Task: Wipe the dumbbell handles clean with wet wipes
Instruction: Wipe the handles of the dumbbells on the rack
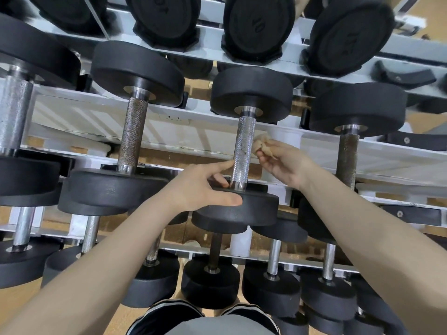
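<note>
A black dumbbell with a knurled steel handle point(244, 151) lies on the middle shelf of the rack, straight ahead of me. My left hand point(205, 187) rests on its near weight head point(244, 209), thumb along the rim and forefinger touching the handle's left side. My right hand point(283, 163) pinches a crumpled, soiled wet wipe point(262, 143) just to the right of the handle, touching or nearly touching it. Dark specks show on the handle's right side.
The white metal rack point(169, 110) has three tiers of black dumbbells. Neighbouring handles stand left point(133, 136) and right point(348, 160) of mine, both rusty brown. A lower row point(212, 281) sits near my knees. A white cup-like object point(285, 136) shows behind the wipe.
</note>
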Demonstrator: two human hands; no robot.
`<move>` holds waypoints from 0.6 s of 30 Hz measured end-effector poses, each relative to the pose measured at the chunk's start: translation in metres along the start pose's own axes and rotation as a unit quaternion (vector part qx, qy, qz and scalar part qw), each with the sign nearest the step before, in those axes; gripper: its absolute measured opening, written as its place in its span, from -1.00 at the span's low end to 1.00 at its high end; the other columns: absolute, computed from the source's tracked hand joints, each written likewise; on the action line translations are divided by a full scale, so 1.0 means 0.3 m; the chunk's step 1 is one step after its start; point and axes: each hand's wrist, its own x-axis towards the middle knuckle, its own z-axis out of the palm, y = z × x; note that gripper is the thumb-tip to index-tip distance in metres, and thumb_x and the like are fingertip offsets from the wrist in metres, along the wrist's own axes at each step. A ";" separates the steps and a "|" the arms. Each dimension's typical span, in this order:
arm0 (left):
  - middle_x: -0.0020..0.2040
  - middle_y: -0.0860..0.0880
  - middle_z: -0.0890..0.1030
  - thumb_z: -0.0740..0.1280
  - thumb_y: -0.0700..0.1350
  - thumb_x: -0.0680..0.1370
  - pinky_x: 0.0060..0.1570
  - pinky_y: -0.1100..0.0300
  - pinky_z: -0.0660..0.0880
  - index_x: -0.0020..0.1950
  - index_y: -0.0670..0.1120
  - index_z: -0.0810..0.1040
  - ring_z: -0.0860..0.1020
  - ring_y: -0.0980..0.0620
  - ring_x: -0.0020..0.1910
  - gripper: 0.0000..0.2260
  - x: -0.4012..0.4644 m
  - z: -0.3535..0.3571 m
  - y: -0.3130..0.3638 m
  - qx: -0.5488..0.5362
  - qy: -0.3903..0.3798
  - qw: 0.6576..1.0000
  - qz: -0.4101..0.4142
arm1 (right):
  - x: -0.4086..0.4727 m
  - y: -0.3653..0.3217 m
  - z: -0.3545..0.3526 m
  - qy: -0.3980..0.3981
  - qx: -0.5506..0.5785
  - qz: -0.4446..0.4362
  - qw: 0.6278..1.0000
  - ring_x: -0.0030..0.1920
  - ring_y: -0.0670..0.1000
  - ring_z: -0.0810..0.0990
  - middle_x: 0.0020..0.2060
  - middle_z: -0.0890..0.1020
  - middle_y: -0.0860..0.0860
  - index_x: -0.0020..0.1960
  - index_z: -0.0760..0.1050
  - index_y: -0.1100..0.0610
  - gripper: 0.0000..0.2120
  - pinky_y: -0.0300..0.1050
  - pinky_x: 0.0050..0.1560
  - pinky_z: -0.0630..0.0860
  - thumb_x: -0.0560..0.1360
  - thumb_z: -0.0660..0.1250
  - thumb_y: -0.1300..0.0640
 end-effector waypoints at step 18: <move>-0.06 0.13 0.61 0.52 0.15 0.24 0.12 0.25 0.38 0.40 0.11 0.35 0.53 0.12 0.04 -0.23 -0.001 0.004 -0.002 -0.014 0.013 1.000 0.011 | -0.090 -0.048 0.047 0.056 -0.525 -0.277 0.803 -0.27 0.04 0.48 -0.36 0.55 0.08 -0.25 0.50 0.25 -0.91 -0.15 -0.15 0.44 0.43 0.35 0.33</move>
